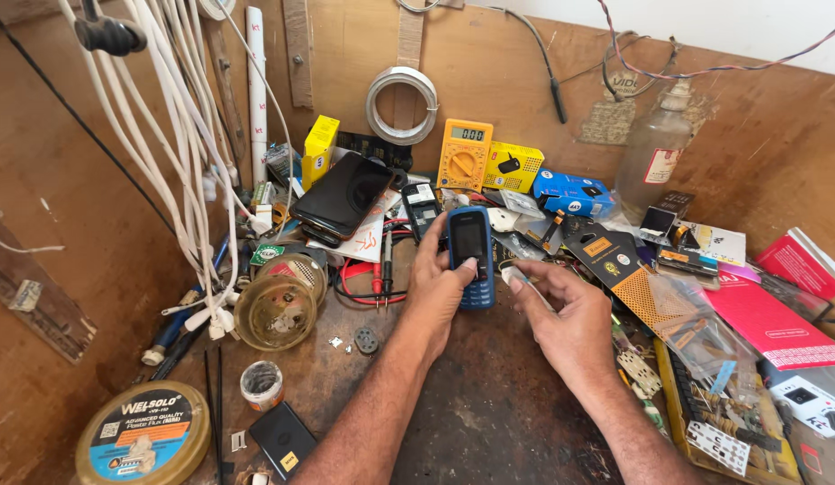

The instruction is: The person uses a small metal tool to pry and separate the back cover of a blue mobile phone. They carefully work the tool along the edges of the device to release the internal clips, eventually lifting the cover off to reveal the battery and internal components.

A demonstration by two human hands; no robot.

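Observation:
My left hand (435, 292) holds a small blue keypad phone (471, 256) upright over the workbench, thumb lying across its keypad just under the dark screen. My right hand (565, 310) is close beside it on the right, fingers pinched on a small pale, thin object (514, 275) whose kind I cannot tell. A black smartphone (344, 195) lies tilted on a pile of papers behind my left hand, and another dark keypad phone (423, 207) lies just behind the blue one.
Yellow multimeter (464, 154) leans on the back wall with red and black probes (381, 269) in front. White cables (179, 135) hang at left. Round solder-paste tin (143, 436) and small black box (282, 437) sit near the front. Packets and red boxes (759, 319) crowd the right.

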